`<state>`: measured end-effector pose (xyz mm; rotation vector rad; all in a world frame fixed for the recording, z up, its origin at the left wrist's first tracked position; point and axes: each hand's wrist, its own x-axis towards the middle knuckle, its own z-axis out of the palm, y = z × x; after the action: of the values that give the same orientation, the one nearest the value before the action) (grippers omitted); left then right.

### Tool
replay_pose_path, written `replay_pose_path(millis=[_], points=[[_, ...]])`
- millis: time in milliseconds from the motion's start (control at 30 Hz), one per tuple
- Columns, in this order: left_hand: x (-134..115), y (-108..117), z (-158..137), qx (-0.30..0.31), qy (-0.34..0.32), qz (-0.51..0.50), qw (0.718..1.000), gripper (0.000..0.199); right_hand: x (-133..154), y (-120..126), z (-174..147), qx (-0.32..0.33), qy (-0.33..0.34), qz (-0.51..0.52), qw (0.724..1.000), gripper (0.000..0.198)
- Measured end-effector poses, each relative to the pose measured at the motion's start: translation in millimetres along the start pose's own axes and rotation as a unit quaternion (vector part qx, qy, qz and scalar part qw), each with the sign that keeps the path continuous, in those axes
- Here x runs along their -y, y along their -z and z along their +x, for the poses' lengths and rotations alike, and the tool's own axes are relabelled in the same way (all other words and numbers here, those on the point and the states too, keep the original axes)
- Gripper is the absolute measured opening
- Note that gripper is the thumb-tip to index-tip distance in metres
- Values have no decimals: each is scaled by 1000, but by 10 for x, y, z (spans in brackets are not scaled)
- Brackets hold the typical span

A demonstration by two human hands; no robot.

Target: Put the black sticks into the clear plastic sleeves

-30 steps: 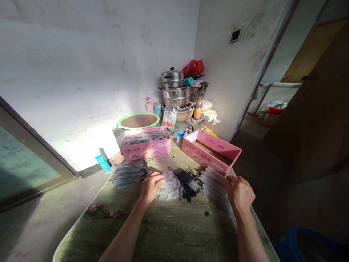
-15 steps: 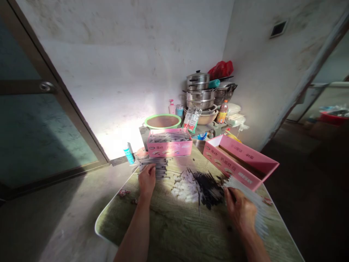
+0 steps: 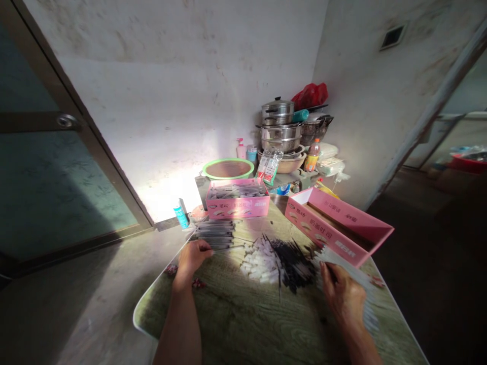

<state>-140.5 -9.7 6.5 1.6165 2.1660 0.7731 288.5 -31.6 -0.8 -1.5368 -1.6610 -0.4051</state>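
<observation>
Thin grey tube (image 3: 230,248) lies left of centre on the table (image 3: 243,324), its left end at your left hand (image 3: 195,256), its right end near the white pieces (image 3: 258,262). Your left thumb and fingers are pinched together on that end. Your right hand (image 3: 344,291) is half-curled over the pale tubes (image 3: 371,309) at right; cannot tell whether it grips anything. Black pieces (image 3: 292,266) lie beside the white ones. Row of grey tubes (image 3: 215,234) lies beyond your left hand, before the far-left pink box (image 3: 238,209), itself filled with tubes.
</observation>
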Motion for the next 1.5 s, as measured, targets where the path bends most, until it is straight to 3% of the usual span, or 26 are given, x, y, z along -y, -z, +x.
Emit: replay_pose_path(millis=[133, 467, 667, 767, 867, 967, 1100, 1200, 1500], points=[[60, -71, 43, 39, -61, -30, 997, 18, -1, -1, 3, 10, -13, 8, 1000, 47], [-73, -95, 24, 31, -126, -39, 991, 13, 18, 24, 10, 39, -37, 33, 998, 50], [-168, -104, 9, 16, -109, -77, 991, 13, 58, -15, -11, 46, -60, 100, 992, 47], [-277, -101, -20, 19, -82, -146, 986, 15, 117, 1, 7, 75, -87, 151, 982, 44], [-454, -117, -74, 66, -63, -253, 963, 19, 189, 26, 37, 134, -133, 225, 956, 40], [-682, -226, -152, 135, -79, -315, 936, 18, 251, 21, 51, 207, -187, 330, 902, 42], [-948, -501, -273, 229, -123, -304, 916, 13, 303, -11, 40, 285, -236, 439, 819, 48], [-1048, -669, -346, 282, -154, -283, 904, 14, 321, -24, 22, 319, -271, 474, 775, 47], [-1070, -813, -370, 303, -155, -316, 886, 19, 266, -117, -22, 334, -300, 491, 746, 47]])
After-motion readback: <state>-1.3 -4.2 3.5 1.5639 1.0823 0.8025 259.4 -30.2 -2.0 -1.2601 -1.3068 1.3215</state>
